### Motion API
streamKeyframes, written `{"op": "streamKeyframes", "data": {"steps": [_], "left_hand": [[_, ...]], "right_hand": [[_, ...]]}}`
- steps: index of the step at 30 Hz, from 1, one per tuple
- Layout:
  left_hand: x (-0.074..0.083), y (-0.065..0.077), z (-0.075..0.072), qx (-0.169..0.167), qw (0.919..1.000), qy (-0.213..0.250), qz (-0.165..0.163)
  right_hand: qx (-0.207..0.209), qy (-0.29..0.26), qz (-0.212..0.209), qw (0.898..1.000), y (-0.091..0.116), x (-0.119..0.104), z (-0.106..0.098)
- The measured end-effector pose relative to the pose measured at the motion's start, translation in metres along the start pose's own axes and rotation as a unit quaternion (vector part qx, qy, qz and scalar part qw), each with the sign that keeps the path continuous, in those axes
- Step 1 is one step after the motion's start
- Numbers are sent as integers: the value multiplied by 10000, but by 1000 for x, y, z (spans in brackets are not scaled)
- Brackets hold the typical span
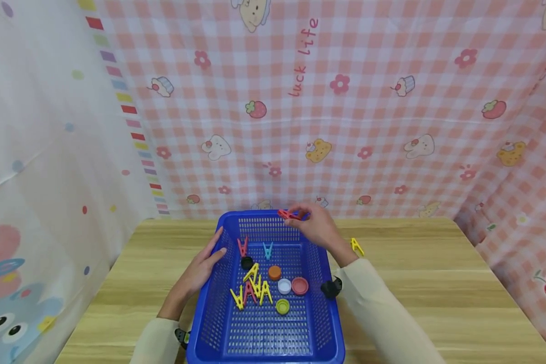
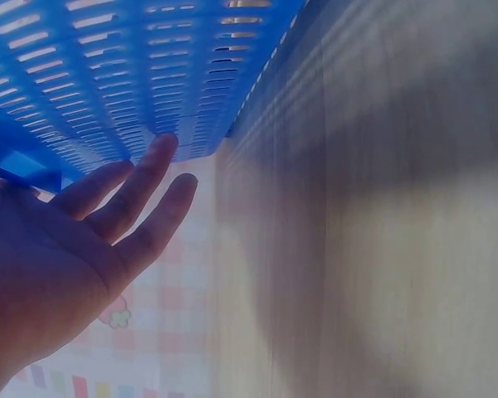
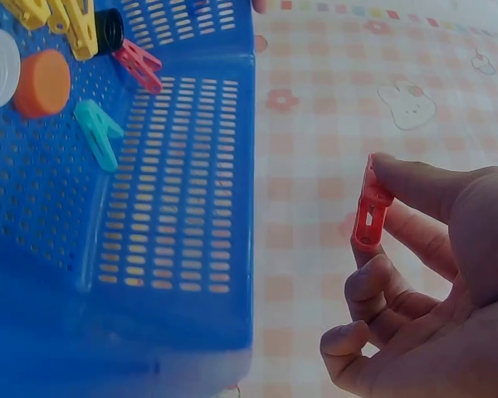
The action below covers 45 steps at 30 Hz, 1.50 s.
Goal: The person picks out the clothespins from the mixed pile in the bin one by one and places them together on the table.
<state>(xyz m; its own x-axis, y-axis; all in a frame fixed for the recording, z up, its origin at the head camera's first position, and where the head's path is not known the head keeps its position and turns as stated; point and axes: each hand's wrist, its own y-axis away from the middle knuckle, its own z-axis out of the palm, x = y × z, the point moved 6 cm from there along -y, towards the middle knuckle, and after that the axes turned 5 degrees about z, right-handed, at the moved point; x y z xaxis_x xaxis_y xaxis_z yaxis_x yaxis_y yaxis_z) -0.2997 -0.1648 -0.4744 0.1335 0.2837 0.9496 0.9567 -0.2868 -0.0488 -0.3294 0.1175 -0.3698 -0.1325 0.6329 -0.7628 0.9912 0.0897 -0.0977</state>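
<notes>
Between thumb and fingers, my right hand pinches a red clothespin above the far rim of a blue plastic basket. Against the basket's left side rests my left hand; in the left wrist view its fingers are extended along the slotted wall. Inside the basket lie several yellow clothespins, a turquoise clothespin, and red clothespins. Bottle caps share the basket floor: an orange cap, a white cap, a pink cap, a yellow-green cap and a black cap.
A yellow clothespin lies on the wooden table, right of the basket and close to my right forearm. Behind the table hangs a pink checked cloth; a white patterned cloth hangs at the left.
</notes>
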Motion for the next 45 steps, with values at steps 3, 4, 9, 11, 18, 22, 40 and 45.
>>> {"op": "streamKeyframes", "data": {"steps": [3,4,9,11,18,22,40,45], "left_hand": [[2,-1,0,10,10000,-20,40],[2,-1,0,-1,10000,-12,51],[3,-2,0,13,9999,23,105],[2,-2,1,7,10000,31,80],[-1,-2,3,-2,10000,9,29],[-1,-2,3,-12,10000,16,35],[-2,-2,2,4,9999,100,44],[-1,0,1,-9,9999,120,25]], "right_hand": [[24,48,120,9999,3,5,-8],[58,58,126,9999,4,7,-11],[303,39,47,9995,7,21,-26],[377,2,40,9993,9,27,-30],[573,-41,161,9982,15,46,-45],[752,-76,144,9970,18,55,-54],[818,-5,875,9928,33,111,-79],[829,29,1139,9900,36,125,-82]]}}
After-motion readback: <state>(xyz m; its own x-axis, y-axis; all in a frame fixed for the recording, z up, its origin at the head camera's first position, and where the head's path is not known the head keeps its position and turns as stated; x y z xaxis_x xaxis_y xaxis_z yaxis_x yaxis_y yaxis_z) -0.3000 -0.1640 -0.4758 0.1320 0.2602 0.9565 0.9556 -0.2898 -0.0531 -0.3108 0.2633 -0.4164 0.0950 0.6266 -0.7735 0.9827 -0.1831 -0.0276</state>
